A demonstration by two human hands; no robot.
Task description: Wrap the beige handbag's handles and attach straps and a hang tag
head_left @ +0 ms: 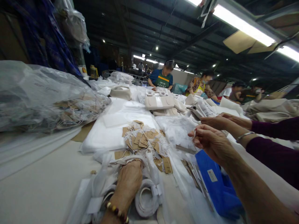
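My left hand (130,175), with a beaded bracelet, reaches to the edge of an off-white bag (127,158) in clear plastic; its fingertips are hidden there. Two coiled off-white straps in plastic lie either side of my wrist, the right coil (146,197) plainest. My right hand (207,140) is raised above a blue bin, thumb and fingers pinched on a thin white string (194,135). Just beyond my left hand lies a heap of brown cardboard tags (142,140) with white strings, on clear plastic bags (98,137).
The blue bin (217,183) stands at right. A co-worker's hands (217,122), in purple sleeves, reach in close beside my right hand. A large clear bag of tags (46,96) sits at left. Beige bags (160,102) are stacked farther back, where other people work.
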